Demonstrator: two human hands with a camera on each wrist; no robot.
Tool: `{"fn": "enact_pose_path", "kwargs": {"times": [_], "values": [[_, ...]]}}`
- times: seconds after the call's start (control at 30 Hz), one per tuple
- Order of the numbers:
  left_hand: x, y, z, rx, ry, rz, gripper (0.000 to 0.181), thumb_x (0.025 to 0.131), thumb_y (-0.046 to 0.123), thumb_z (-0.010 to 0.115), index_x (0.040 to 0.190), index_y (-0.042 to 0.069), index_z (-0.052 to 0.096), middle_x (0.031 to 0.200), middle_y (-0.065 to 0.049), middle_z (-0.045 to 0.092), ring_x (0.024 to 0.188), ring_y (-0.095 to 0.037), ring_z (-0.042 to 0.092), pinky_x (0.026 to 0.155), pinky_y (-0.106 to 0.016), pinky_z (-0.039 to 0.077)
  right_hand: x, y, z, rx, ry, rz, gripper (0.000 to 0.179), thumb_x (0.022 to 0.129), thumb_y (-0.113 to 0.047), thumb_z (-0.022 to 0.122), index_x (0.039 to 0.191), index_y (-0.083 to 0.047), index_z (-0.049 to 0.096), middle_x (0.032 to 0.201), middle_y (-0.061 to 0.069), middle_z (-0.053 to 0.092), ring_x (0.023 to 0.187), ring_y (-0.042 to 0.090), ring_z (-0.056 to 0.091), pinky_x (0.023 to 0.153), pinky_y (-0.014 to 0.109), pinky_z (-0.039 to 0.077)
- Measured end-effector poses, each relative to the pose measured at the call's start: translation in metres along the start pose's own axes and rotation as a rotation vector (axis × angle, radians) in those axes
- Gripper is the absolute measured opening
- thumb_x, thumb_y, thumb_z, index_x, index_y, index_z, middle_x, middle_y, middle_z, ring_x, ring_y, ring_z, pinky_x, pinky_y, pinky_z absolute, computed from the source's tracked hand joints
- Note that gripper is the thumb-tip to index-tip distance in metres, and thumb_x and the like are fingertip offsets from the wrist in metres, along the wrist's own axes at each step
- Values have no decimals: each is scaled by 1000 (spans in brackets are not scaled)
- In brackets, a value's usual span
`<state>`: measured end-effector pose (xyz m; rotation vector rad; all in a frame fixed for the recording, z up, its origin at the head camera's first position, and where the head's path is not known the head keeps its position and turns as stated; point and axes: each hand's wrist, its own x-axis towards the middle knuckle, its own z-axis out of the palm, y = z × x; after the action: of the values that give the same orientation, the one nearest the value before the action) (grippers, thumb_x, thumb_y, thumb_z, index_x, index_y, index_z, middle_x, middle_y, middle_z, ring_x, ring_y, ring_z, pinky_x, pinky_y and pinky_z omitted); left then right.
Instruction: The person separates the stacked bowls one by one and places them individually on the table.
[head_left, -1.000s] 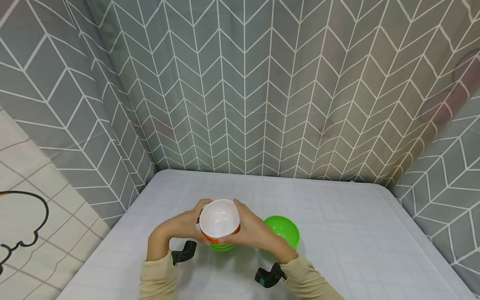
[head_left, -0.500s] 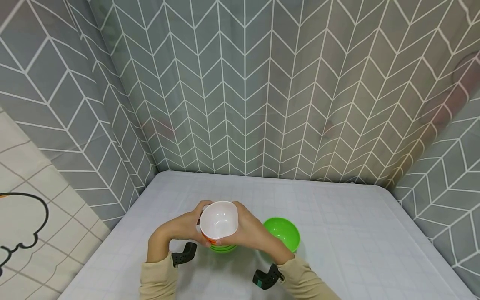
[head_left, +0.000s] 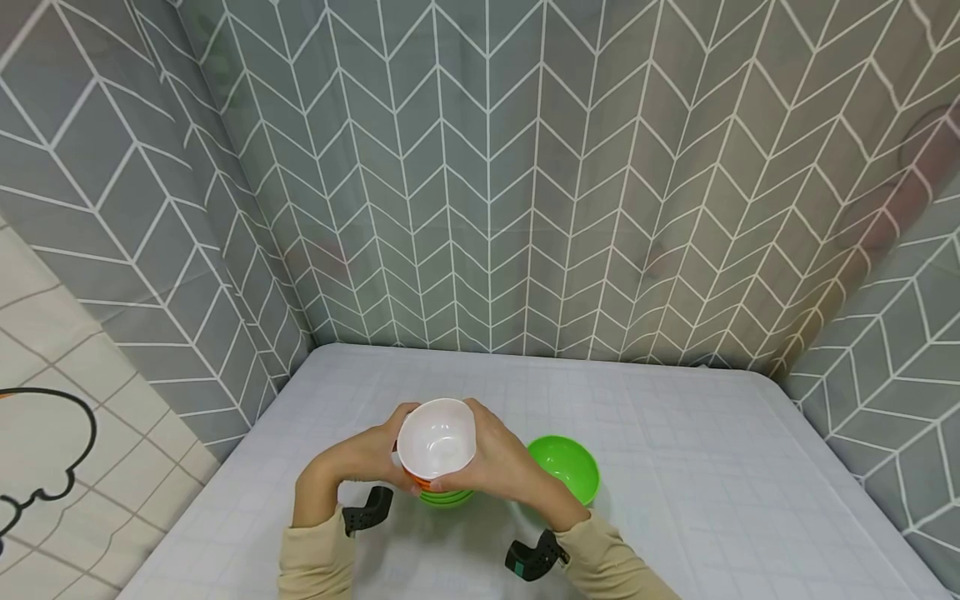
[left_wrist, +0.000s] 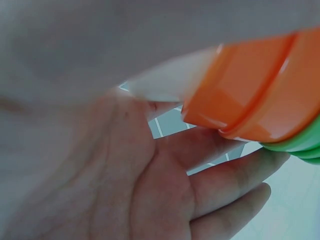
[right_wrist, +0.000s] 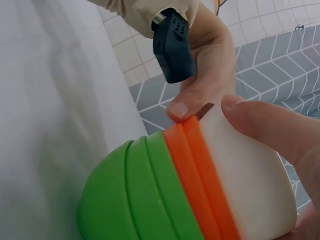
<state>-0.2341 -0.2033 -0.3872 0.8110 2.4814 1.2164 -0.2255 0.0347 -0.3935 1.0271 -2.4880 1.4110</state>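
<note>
A white bowl [head_left: 437, 437] sits at the top of a nested stack, its white inside facing up in the head view. Beneath it show the rims of orange bowls [right_wrist: 192, 165], and green bowls [right_wrist: 135, 190] form the bottom. My left hand [head_left: 371, 450] holds the white bowl's left side, its thumb at the orange rim in the right wrist view. On the opposite side my right hand [head_left: 495, 454] grips the white bowl, with its thumb [right_wrist: 265, 120] along the outer wall. How firmly the bowls sit in one another cannot be seen.
Another green bowl [head_left: 570, 467] stands on the table just right of the stack, partly behind my right forearm. The white-covered table [head_left: 712, 483] runs to a grey patterned curtain [head_left: 487, 167] at the back and sides.
The white bowl and both hands stay nearly in place. The bowl's rim has shifted slightly left and tilts a little more toward the head camera.
</note>
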Motion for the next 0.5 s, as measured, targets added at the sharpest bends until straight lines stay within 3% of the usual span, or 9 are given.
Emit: {"fn": "enact_pose_path", "kwargs": {"times": [0.17, 0.5], "values": [[1, 0, 0, -25, -14, 12, 103, 64, 21, 90, 142, 8, 23, 133, -13, 48, 119, -30, 49, 95, -44, 44, -1, -6, -5, -44, 33, 51, 94, 58, -43, 92, 132, -9, 46, 118, 3, 56, 105, 19, 55, 83, 37, 51], [2, 1, 0, -72, -26, -30, 104, 66, 18, 89, 143, 10, 21, 138, -14, 45, 127, -34, 44, 102, -51, 40, -8, -23, -24, 41, 59, 76, 93, 58, -33, 94, 133, -9, 45, 120, 2, 56, 106, 17, 56, 86, 37, 51]]}}
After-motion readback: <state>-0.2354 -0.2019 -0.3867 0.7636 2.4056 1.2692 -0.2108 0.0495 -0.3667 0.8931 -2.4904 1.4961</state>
